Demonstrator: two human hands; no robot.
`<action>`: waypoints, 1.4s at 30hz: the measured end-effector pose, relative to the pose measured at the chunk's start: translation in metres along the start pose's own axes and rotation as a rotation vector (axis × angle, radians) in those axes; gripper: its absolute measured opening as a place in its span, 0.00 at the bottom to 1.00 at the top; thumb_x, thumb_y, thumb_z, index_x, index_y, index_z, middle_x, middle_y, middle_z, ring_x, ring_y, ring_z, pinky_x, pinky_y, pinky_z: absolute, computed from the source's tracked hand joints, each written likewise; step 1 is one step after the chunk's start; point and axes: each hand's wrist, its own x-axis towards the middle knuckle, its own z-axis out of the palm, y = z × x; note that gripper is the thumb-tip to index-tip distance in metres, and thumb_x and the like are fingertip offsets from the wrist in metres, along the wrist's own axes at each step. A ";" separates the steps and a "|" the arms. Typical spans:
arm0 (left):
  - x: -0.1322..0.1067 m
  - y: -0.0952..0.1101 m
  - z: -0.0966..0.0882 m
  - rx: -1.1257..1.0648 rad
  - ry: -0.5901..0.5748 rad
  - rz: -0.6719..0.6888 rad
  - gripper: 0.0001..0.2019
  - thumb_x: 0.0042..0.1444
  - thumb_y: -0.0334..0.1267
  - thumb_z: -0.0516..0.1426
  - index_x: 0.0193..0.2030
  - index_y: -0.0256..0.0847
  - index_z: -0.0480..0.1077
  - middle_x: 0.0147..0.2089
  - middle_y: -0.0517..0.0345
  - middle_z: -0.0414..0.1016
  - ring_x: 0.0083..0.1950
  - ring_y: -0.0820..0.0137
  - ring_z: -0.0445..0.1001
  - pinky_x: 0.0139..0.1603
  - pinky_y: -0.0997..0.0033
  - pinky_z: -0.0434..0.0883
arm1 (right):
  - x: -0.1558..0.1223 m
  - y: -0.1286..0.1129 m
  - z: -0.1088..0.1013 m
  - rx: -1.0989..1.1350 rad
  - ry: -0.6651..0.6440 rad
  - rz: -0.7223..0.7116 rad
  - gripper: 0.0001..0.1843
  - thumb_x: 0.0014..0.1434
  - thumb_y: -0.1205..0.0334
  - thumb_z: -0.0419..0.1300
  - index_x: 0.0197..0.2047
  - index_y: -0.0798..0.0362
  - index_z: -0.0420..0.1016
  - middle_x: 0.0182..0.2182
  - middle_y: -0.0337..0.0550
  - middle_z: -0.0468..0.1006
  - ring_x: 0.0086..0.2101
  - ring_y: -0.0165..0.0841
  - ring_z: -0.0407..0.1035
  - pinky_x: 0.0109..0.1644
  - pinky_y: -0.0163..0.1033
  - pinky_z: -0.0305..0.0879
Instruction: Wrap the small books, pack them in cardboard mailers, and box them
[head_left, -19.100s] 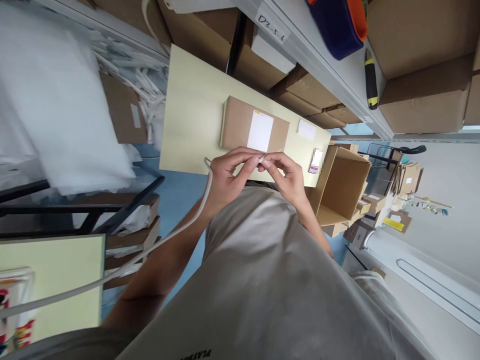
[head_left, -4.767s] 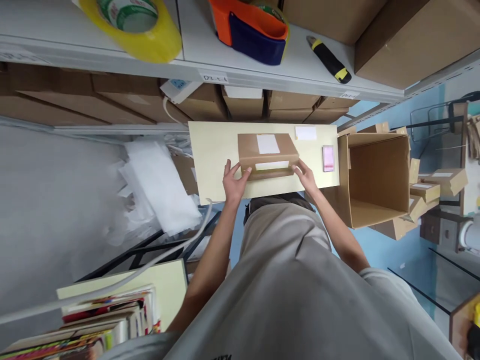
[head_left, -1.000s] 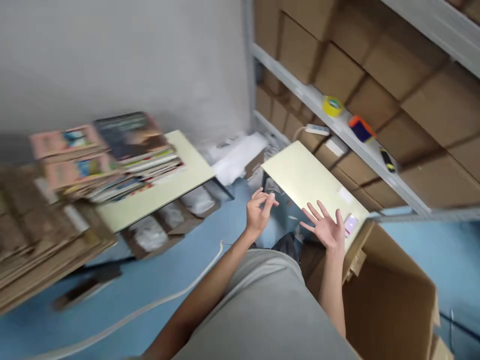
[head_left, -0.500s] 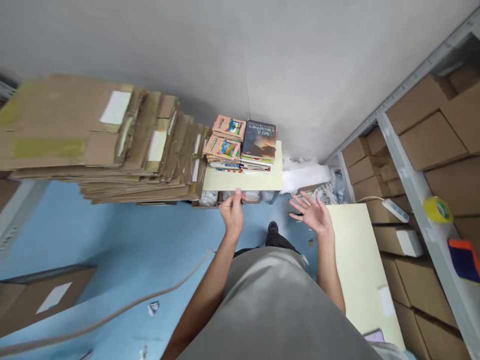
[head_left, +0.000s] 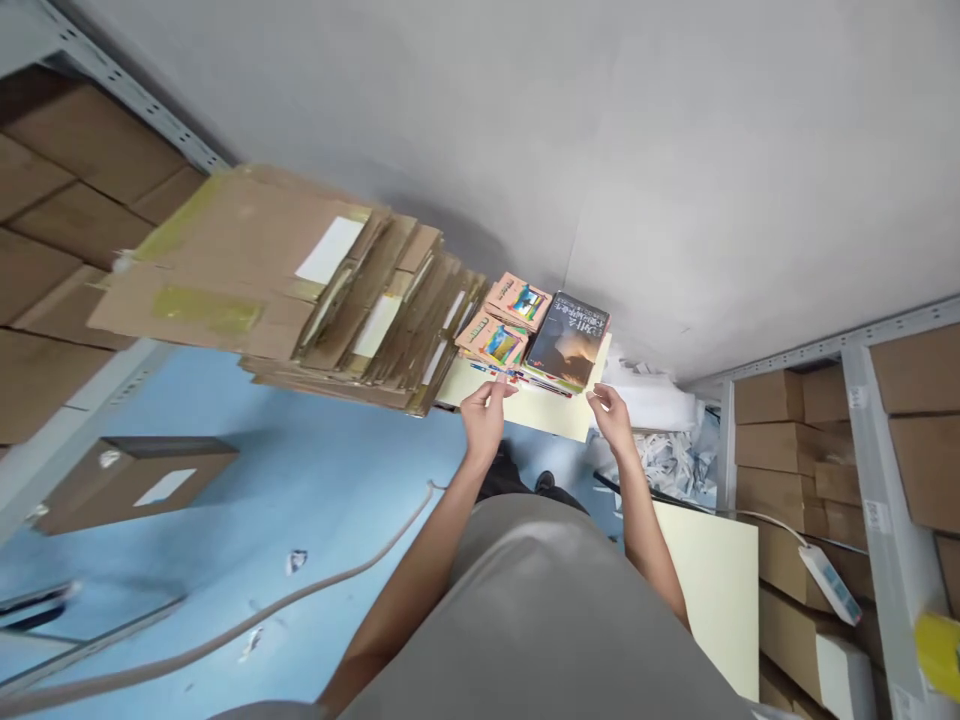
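My left hand point(head_left: 484, 418) is just in front of the small pink-covered books point(head_left: 495, 340), its thumb and fingers slightly apart and nothing visible in them. Those books stand in two piles, one behind the other. Beside them is a pile topped by a dark book point(head_left: 568, 340) with pale lettering on its cover. My right hand point(head_left: 611, 415) is at the near right corner of that pile, fingers curled and the thumb apart. Whether its fingertips touch the books I cannot tell. All the piles rest on a pale yellow table point(head_left: 551, 412).
Flattened cardboard boxes point(head_left: 247, 270) are stacked high to the left of the books. Shelves of brown cartons point(head_left: 780, 430) line the right side, with a power strip point(head_left: 829, 583) hanging there. A hose-like cord point(head_left: 300, 590) crosses the blue floor. Another pale tabletop point(head_left: 712, 590) is at my right.
My view has turned, so the books appear lower and further right. My right hand has gone from spread fingers to curled ones beside the dark book's pile. My left hand has come closer to the books.
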 end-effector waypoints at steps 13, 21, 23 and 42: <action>0.145 -0.040 -0.030 0.439 -0.070 0.166 0.22 0.63 0.38 0.66 0.64 0.38 0.80 0.68 0.34 0.78 0.72 0.43 0.75 0.80 0.42 0.67 | 0.046 -0.040 0.123 -0.172 -0.209 0.010 0.21 0.68 0.46 0.70 0.55 0.52 0.85 0.49 0.55 0.92 0.47 0.43 0.88 0.56 0.47 0.85; 0.173 -0.063 -0.038 0.650 -0.238 0.097 0.21 0.64 0.40 0.67 0.62 0.37 0.81 0.60 0.33 0.82 0.66 0.39 0.78 0.74 0.42 0.72 | 0.049 -0.042 0.184 -0.282 -0.285 0.260 0.09 0.70 0.56 0.71 0.42 0.54 0.83 0.39 0.51 0.91 0.29 0.35 0.85 0.31 0.35 0.81; 0.174 -0.067 -0.042 0.625 -0.234 0.089 0.19 0.64 0.39 0.67 0.61 0.39 0.82 0.60 0.34 0.82 0.66 0.40 0.78 0.73 0.42 0.73 | 0.043 -0.042 0.190 -0.272 -0.272 0.271 0.07 0.72 0.59 0.68 0.44 0.54 0.81 0.42 0.53 0.91 0.30 0.35 0.86 0.30 0.33 0.80; 0.126 -0.041 -0.071 0.038 -0.345 -0.015 0.23 0.64 0.45 0.65 0.63 0.40 0.81 0.66 0.39 0.84 0.65 0.50 0.84 0.70 0.49 0.81 | -0.054 -0.056 0.173 0.393 -0.134 0.338 0.38 0.48 0.29 0.82 0.46 0.49 0.77 0.32 0.42 0.89 0.38 0.43 0.91 0.44 0.42 0.86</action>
